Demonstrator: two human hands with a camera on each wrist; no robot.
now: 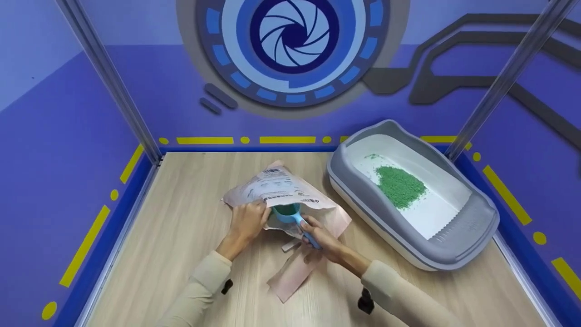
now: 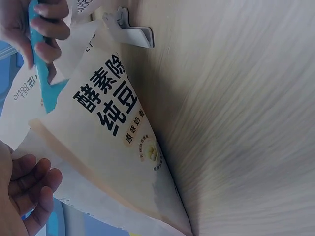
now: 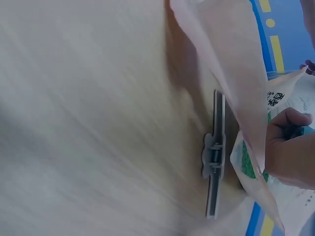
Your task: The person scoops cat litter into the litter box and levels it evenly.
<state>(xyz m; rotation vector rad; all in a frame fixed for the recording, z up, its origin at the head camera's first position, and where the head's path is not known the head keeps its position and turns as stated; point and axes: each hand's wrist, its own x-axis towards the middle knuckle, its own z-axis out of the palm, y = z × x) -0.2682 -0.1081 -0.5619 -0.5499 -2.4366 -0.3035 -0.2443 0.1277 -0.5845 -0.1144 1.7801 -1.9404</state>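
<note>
Could spill grains (image 1: 401,186) on bench (image 1: 181,277) by tipping scoop (image 1: 297,219) while drawing it past mouth of bag (image 1: 278,187). Could also snag scoop on the loose rim, or let the mouth sag closed by slackening on the left. Reaching in from front edge with both forearms (image 1: 196,284), converging at bag, mid-bench toward back edge. Gripping bag's rim in left hand (image 1: 247,220), knuckles up; gripping scoop handle in right hand (image 1: 323,238), bowl at the mouth, handle sloping toward front edge. Cannot tell bowl's fill. Nearby, by back right corner: tray (image 1: 467,231), holding grains.
</note>
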